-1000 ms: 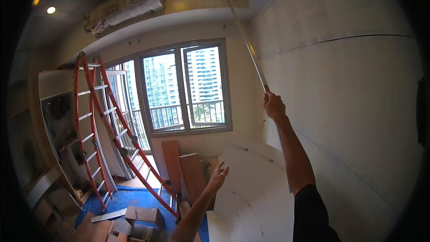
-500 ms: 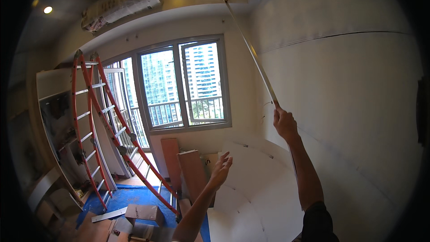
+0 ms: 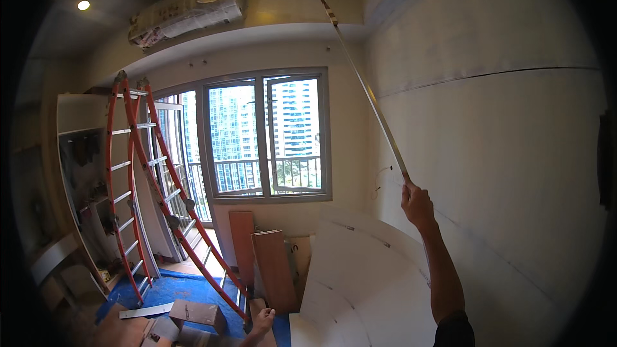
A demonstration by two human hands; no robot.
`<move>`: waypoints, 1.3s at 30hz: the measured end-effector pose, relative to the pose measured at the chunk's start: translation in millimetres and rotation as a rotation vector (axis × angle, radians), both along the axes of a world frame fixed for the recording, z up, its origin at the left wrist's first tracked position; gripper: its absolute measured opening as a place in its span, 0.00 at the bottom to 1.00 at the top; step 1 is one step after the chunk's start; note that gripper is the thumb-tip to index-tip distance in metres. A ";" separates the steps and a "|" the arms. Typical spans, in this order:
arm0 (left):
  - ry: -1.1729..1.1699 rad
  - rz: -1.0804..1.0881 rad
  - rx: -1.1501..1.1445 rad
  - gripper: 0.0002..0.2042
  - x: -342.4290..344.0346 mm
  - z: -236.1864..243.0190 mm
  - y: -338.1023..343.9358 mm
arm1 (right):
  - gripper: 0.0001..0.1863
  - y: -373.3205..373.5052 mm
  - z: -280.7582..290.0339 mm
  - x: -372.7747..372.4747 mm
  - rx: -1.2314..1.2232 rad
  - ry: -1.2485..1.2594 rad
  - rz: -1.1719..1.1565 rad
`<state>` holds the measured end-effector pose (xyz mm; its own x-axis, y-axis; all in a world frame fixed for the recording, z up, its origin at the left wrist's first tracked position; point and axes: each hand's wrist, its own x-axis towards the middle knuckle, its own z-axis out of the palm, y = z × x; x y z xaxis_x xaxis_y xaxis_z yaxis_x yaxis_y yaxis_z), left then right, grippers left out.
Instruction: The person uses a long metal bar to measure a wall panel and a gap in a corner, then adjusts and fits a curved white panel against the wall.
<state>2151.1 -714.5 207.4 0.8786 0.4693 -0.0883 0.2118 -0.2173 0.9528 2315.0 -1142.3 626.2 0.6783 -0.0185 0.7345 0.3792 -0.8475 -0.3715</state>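
My right hand grips a long, thin metal pole near its lower part. The pole rises diagonally, its upper end in front of the wall band above the window; contact there is unclear. My left hand is low in the middle, near leaning wooden boards, with its fingers curled; what they hold, if anything, is too small to tell. A large white panel with dark marks leans below my right hand, beside the right wall.
A red folding ladder stands left on a blue sheet with cardboard boxes. Behind are a grey-framed window, an open door and a cabinet. A wrapped unit hangs high on the wall.
My left hand has dropped from mid-height to near the bottom, its fingers now curled. My right hand has moved right and down with the pole, whose top has also come lower.
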 end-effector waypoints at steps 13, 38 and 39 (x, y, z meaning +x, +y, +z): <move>-0.090 0.162 -0.048 0.28 -34.7 -107.9 12.2 | 0.23 20.3 97.1 66.0 -0.011 -0.115 0.018; 0.059 -0.042 0.109 0.33 -123.8 -54.5 -17.2 | 0.28 24.5 -175.2 -80.1 0.004 0.099 0.098; 0.075 -0.026 0.106 0.33 -126.4 -54.2 -13.9 | 0.28 21.1 -178.3 -85.9 0.015 0.106 0.097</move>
